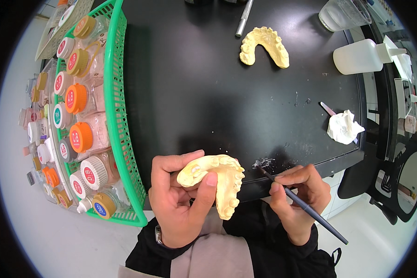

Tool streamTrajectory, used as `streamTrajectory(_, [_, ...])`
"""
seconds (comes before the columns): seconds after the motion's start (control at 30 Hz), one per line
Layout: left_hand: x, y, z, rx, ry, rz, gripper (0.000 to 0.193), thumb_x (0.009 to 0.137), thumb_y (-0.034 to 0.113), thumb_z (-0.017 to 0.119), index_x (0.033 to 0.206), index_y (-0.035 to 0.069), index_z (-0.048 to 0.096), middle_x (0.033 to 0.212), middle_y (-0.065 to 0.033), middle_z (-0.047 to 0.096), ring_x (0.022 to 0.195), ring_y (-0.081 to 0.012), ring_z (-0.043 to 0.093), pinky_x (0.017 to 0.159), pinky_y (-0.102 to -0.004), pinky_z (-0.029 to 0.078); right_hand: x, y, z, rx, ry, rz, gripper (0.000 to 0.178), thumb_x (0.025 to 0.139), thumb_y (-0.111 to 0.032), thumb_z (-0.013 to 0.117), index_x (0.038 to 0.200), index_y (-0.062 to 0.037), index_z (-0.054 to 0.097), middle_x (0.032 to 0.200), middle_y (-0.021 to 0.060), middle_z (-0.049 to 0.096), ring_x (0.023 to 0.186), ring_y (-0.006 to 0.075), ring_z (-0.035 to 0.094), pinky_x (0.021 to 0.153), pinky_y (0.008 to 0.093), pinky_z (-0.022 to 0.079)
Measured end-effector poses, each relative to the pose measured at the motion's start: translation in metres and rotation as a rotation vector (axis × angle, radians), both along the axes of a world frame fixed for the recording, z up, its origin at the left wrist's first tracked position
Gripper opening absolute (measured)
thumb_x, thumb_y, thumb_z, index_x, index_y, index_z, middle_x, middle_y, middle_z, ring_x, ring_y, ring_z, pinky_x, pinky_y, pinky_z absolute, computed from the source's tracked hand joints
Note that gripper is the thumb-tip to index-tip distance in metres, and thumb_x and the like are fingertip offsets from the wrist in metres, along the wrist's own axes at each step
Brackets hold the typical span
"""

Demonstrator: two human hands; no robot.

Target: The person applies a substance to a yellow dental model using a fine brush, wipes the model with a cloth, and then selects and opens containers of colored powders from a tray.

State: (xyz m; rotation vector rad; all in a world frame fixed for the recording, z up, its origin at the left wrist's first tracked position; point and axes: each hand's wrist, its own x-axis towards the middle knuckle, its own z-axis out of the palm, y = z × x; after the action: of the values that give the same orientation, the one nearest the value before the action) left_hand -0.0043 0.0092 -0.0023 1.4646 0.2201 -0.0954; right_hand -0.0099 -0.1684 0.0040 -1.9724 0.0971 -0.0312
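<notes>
Cast in left hand, brush in right, tip just right of the cast

Left hand (178,201): closed around one limb of the yellow dental cast (225,178), thumb on the near side, fingers behind; white patch on that limb
Right hand (299,199): pinch grip, fingers closed on the slim dark brush (319,218), hand otherwise loosely curled
Key relation: cast lies left of the right-hand grip, over the table's near edge. Brush axis runs from tip at upper left to butt at lower right, so the tip points past the cast's far side, not at it. Left hand nearer the cast; brush and cast apart
Tip is at a white smear (265,162) on the black table (180,83); can't tell if it's touching
Further out: second cast (264,35) on the far side, crumpled tissue (344,127) and squeeze bottle (356,56) to the right, green basket (117,92) of jars to the left
</notes>
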Motion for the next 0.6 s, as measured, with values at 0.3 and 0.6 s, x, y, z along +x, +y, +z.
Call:
streamTrajectory(0.3, [-0.002,-0.001,-0.001,-0.087,0.033,0.068,0.031,0.083,-0.002,0.06,0.106,-0.006,0.04,0.092,-0.017,0.064,0.083,-0.0166,0.065,0.065,-0.0237,0.055,-0.001,0.001,0.013,0.613,0.059,-0.072,0.018,0.078,-0.001,0.067,0.082,0.0035,0.05,0.074,0.0175,0.062,0.067,0.0191,0.064,0.061,0.0271,0.053])
streamTrajectory(0.6, [0.001,0.001,-0.002,-0.051,-0.027,0.048,0.029,0.083,0.003,0.063,0.103,-0.005,0.042,0.088,-0.0159,0.066,0.078,-0.0126,0.066,0.064,-0.022,0.055,0.011,0.034,0.018,0.121,-0.252,0.213,0.032,0.06,0.009,0.075,0.087,-0.0026,0.063,0.081,0.012,0.065,0.09,0.0318,0.066,0.078,0.0386,0.055])
